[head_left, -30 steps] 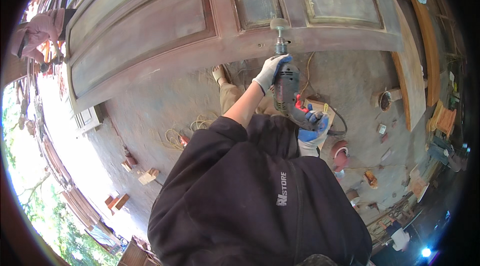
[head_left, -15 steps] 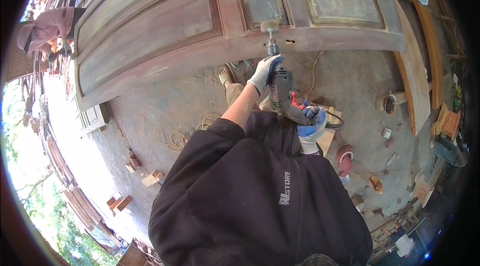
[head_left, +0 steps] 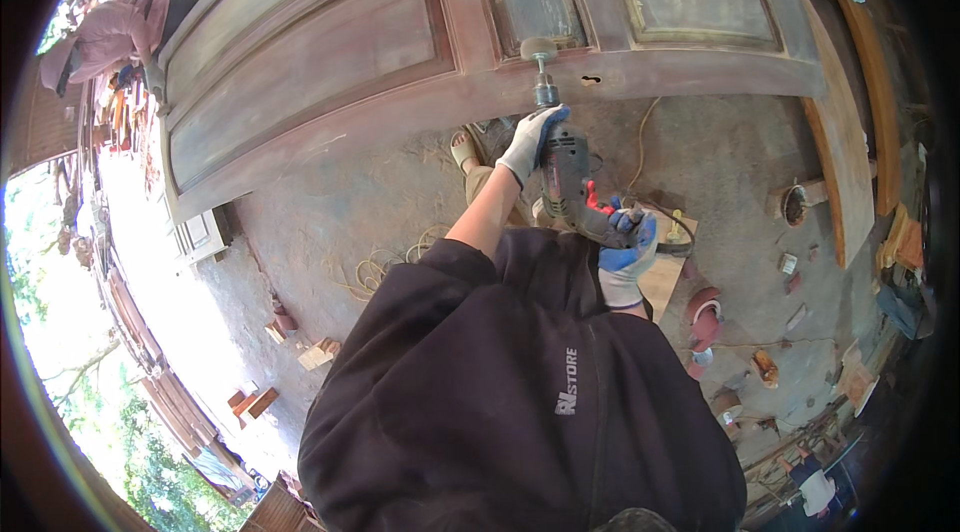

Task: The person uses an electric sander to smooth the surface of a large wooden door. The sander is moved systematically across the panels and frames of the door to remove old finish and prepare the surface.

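A grey power drill (head_left: 568,177) is held in both my gloved hands. My left hand (head_left: 533,142) wraps round its front, just behind the chuck, while my right hand (head_left: 628,262) grips the rear handle near the red trigger. From the chuck a shaft carries a round sanding head (head_left: 538,49). It sits at the lower edge of a narrow recessed panel in a wooden door (head_left: 480,92); whether it touches the wood I cannot tell. The door's brown finish looks patchy and pale in places. A keyhole lies right of the chuck.
A co-worker (head_left: 115,37) bends at the door's far left end. Long planks (head_left: 840,177) lean at the right. On the floor are a coiled cord (head_left: 375,272), reddish abrasive rolls (head_left: 705,312), wood offcuts (head_left: 318,353) and a small pot (head_left: 793,204).
Along the door, the sanding head has shifted slightly left, farther from the keyhole. The whole view has moved a little. Both hands keep their hold on the drill.
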